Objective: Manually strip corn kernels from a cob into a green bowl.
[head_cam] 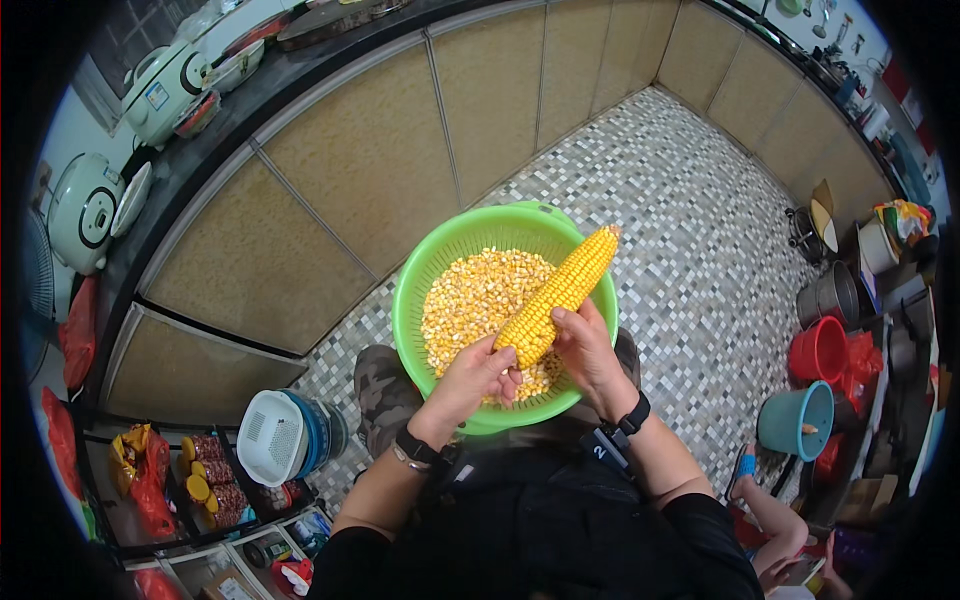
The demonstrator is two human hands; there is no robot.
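A large yellow ear of corn (564,289) slants above a green plastic colander basin (411,300). My left hand (476,375) grips its lower end, the thumb on the kernels. Around its middle, on the right side, my right hand (589,345) is closed with the thumb pressed on the cob. Loose corn kernels (472,300) cover the bottom of the basin, which sits between my knees. The kernel rows on the visible side look mostly full; the underside of the ear is hidden.
A white basket (271,439) with blue basins stands at the left. Rice cookers (161,94) sit on the dark counter (217,124). On the right are a red bucket (817,350) and a teal bucket (796,421); another person's leg (776,517) is at the lower right.
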